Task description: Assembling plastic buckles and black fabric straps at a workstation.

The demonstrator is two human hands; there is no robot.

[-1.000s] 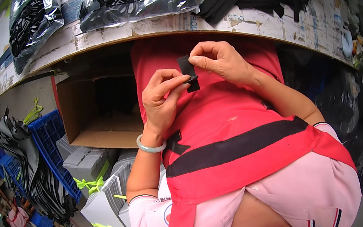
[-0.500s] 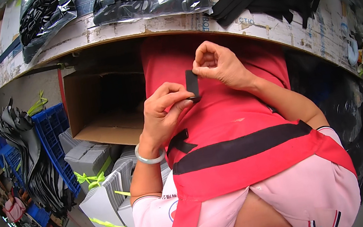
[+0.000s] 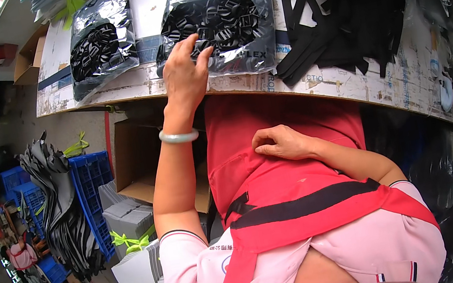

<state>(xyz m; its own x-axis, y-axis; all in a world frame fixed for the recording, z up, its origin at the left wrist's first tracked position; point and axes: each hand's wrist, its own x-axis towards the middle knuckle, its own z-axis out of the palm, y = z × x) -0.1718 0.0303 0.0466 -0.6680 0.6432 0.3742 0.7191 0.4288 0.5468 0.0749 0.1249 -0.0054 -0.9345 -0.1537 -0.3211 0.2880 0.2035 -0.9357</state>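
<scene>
My left hand [image 3: 185, 71] is stretched over the near edge of a clear plastic bag [image 3: 249, 63]. Its thumb and fingers are apart, with nothing seen between them, at the bag's opening beside a heap of black plastic buckles [image 3: 224, 23]. On the red apron [image 3: 239, 145] over my lap rests my right hand [image 3: 286, 143], its fingers curled in toward the thumb. Whatever those fingers may hold is hidden. Farther right on the table lie black webbing strips [image 3: 309, 42] in a loose pile.
A second bag of black buckles [image 3: 101, 51] stands left on the worn white table [image 3: 362, 87]. Under the table edge sits a cardboard box [image 3: 140, 187]. Blue crates [image 3: 95, 195], grey strips [image 3: 58, 201] and stacks of grey sheets [image 3: 127, 216] are at my left.
My left hand has left the lap and reached forward to the buckle bag. My right hand stays over the lap, more curled. The short black strip between the hands is now out of sight.
</scene>
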